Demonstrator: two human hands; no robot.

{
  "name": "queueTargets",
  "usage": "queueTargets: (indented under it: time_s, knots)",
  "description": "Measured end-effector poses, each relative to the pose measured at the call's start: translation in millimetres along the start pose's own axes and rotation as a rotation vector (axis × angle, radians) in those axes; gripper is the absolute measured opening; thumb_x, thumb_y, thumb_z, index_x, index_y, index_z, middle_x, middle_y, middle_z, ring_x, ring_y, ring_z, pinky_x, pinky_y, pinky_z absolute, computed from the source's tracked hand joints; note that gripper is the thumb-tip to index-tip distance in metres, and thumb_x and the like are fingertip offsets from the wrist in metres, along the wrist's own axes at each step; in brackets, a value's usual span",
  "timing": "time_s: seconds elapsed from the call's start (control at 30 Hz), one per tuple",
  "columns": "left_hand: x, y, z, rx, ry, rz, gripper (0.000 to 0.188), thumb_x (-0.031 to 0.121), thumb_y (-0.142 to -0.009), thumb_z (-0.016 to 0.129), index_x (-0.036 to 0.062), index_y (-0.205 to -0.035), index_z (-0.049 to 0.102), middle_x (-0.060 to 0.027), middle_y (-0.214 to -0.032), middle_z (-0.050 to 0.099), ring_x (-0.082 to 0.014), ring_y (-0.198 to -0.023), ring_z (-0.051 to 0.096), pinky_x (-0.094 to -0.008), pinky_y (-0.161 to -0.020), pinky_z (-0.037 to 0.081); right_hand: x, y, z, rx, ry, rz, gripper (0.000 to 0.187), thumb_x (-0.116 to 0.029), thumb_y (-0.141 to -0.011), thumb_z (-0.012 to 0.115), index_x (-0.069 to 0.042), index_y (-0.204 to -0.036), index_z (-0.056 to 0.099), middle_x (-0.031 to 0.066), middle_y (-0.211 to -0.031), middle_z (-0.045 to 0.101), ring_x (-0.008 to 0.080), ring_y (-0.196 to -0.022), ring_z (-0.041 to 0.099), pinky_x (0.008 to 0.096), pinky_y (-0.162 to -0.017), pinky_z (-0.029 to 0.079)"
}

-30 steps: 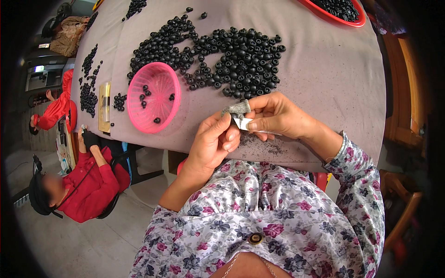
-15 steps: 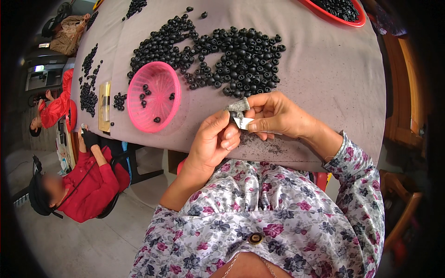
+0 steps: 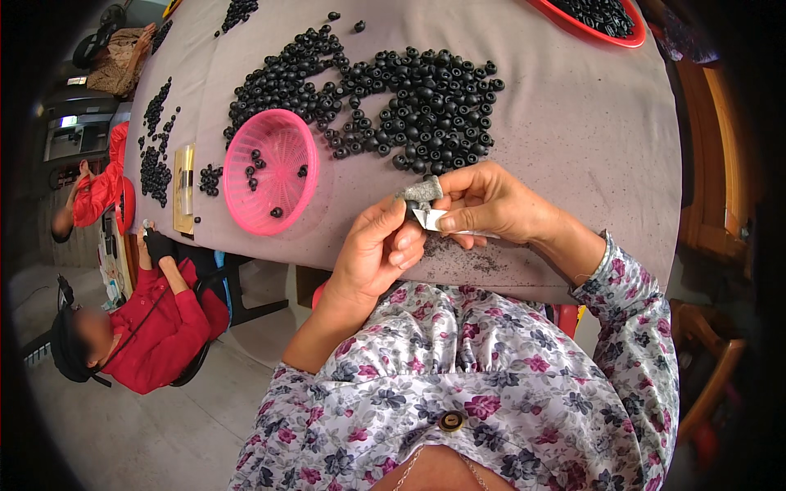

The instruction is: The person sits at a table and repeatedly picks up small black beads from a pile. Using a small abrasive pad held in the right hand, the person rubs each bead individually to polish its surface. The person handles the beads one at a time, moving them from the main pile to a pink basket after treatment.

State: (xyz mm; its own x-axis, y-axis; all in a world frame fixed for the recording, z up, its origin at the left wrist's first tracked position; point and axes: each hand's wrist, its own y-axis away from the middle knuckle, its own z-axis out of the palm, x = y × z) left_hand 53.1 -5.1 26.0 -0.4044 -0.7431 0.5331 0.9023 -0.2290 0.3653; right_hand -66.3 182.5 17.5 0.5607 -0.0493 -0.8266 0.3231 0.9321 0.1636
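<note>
My left hand [image 3: 375,245] is closed in a pinch around a small black round piece [image 3: 412,209], mostly hidden by the fingers. My right hand [image 3: 499,204] meets it above the table's near edge, with a white pointed strip [image 3: 431,219] gripped under the thumb. The strip's tip reaches against the black piece. A grey fabric-like cover [image 3: 422,191] sits at the end of my right index finger. Just beyond my hands lies a wide spread of black round pieces [image 3: 442,106], many with a hole. Dark crumbs [image 3: 471,260] are scattered below my right hand.
A pink mesh basket [image 3: 307,196] with several black pieces stands to the left. At the far right is a red basin [image 3: 573,23] of black pieces. Smaller black clusters [image 3: 155,176] lie farther left. A person in red [image 3: 176,327] sits at the left side.
My hands stay together at nearly the same spot. The grey-covered fingertip and the white strip have shifted very slightly against the black piece.
</note>
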Motion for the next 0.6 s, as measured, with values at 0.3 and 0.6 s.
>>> queueTargets:
  time_s: [0.3, 0.6]
  knots:
    - [-3.6, 2.1, -0.9, 0.016, -0.021, 0.02, 0.044, 0.029, -0.104, 0.047, -0.0091, -0.126, 0.052, 0.0044, -0.065, 0.046, -0.0045, -0.05, 0.038, -0.021, -0.047, 0.034, 0.3, -1.4, -2.1, 0.034, 0.029, 0.013, 0.017, -0.007, -0.09, 0.07, 0.001, -0.105, 0.07, -0.0007, -0.077, 0.066, 0.0039, -0.056, 0.058, 0.0175, -0.045, 0.043]
    - [-4.0, -1.0, -6.3, 0.029, 0.047, 0.019, 0.031, 0.031, -0.103, 0.052, 0.001, -0.11, 0.058, 0.0034, -0.067, 0.049, -0.0048, -0.05, 0.043, -0.0199, -0.048, 0.036, -1.0, -1.8, 0.9, 0.03, 0.047, 0.009, 0.03, -0.001, -0.087, 0.069, 0.004, -0.116, 0.065, 0.0027, -0.08, 0.067, 0.0055, -0.058, 0.059, 0.0175, -0.046, 0.044]
